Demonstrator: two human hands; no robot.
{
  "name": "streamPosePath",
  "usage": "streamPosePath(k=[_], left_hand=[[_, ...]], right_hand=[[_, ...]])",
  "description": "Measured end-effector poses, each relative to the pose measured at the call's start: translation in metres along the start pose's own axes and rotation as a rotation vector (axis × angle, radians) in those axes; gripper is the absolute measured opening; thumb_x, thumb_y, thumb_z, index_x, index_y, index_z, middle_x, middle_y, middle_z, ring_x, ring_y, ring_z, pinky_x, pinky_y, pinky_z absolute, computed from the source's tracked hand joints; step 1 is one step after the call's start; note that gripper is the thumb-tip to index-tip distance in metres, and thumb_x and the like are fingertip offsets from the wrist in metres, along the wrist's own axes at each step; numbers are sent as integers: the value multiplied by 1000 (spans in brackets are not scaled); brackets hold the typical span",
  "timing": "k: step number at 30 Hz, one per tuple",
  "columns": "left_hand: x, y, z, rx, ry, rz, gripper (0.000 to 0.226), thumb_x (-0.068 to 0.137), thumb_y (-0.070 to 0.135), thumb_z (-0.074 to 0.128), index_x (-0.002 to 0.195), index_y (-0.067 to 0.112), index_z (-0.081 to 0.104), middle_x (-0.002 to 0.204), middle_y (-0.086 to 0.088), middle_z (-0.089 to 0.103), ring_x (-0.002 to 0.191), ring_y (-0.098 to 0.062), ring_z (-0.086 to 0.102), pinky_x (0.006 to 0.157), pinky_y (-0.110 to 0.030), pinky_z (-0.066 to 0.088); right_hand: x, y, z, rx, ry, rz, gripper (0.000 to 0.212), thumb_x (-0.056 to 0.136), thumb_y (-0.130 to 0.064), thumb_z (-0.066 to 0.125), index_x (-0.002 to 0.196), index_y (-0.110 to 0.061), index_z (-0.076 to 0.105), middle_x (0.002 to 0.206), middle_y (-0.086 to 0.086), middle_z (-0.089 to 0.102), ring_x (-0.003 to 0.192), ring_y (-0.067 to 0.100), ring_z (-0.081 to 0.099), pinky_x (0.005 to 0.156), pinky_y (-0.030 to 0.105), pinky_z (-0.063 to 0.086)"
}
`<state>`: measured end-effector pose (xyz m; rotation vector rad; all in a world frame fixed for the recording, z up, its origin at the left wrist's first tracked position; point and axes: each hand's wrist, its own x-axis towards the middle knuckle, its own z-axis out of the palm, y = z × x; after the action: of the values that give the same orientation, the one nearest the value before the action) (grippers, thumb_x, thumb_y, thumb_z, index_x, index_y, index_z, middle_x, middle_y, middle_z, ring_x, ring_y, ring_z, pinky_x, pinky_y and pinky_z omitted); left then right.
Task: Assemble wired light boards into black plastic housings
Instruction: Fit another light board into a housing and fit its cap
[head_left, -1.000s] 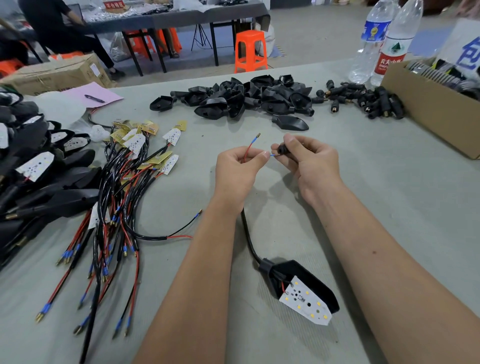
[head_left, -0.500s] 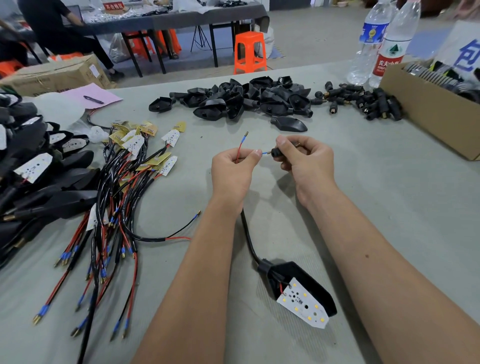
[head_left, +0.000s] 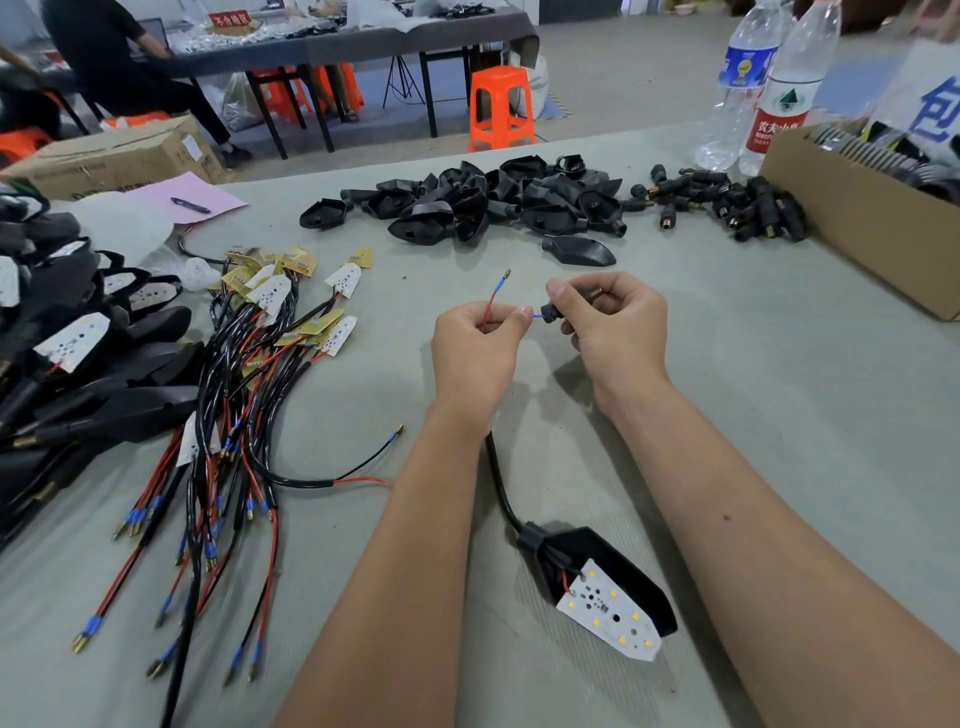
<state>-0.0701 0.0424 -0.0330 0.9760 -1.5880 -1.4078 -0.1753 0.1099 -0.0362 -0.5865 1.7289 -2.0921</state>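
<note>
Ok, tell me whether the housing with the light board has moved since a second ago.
No. The housing keeps its spacing from the lone black shell below the pile.

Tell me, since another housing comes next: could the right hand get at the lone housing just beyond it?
Probably not yet. The way to the lone housing is open table, but the right hand grips a black connector and would have to let go first.

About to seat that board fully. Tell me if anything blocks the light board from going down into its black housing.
Nothing visible does. The light board lies tilted on the open housing; only its own red lead sits inside.
</note>
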Motion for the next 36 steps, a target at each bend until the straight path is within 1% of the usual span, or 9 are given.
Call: streamPosePath(k=[3,6,9,13,15,19,25,30,36], left_hand=[[0,2,-1,-7,-58,-12,15,93,18,71,79,13,77,64,6,54,52,-5,42,53,-17,37],[0,4,-3,-25,-157,-26,20,92,5,64,86,16,79,59,17,58,52,1,46,52,-13,35],[0,3,-6,-23,-188,-26,24,94,2,64,88,20,80,59,12,55,55,-7,41,54,-18,36],[-2,2,-4,-112,-69,-39,5,88,7,77,88,12,76,74,-5,68,60,-11,51,60,-23,44],[-1,0,-4,-141,10,-64,10,85,8,81,89,9,72,76,-7,71,57,-10,54,60,-22,46],[2,-1,-4,-210,42,-104,19,83,7,83,93,4,67,80,-13,73,56,-12,57,62,-22,50],[3,2,-8,-302,-118,-161,9,94,-4,66,101,1,68,93,-12,79,79,-21,74,84,-28,59],[4,0,-10,-268,-75,-206,19,91,-1,72,109,-5,66,86,-11,76,84,-28,78,98,-41,58],[2,0,-9,-222,-92,-139,8,91,-3,71,97,-7,69,74,-8,75,68,-25,74,85,-37,63]], right_hand=[[0,1,0,14,23,-11,22,81,-18,87,91,-8,70,78,18,75,58,17,64,56,25,49],[0,2,0,47,57,-28,19,83,-14,85,91,-7,69,82,24,73,59,18,62,56,26,48],[1,1,0,80,65,-19,14,87,-13,81,93,-7,70,86,26,73,60,17,62,59,27,49],[2,-2,0,139,-18,35,2,97,-6,67,96,-7,69,94,29,73,58,14,60,56,24,49],[2,-2,0,117,-75,41,4,96,-3,66,97,-6,69,91,29,72,59,14,61,56,23,49],[2,-1,-1,115,-92,27,6,93,-2,71,99,-4,69,74,9,68,58,13,61,55,22,48],[5,1,-3,139,15,32,3,92,-5,73,93,-5,71,70,5,66,57,13,56,60,23,48],[5,-2,-4,292,53,81,9,95,-3,70,88,-8,69,77,8,68,58,10,57,60,22,49],[8,-3,-6,394,94,112,6,95,-4,71,91,-7,69,78,9,68,58,11,57,58,20,48]])
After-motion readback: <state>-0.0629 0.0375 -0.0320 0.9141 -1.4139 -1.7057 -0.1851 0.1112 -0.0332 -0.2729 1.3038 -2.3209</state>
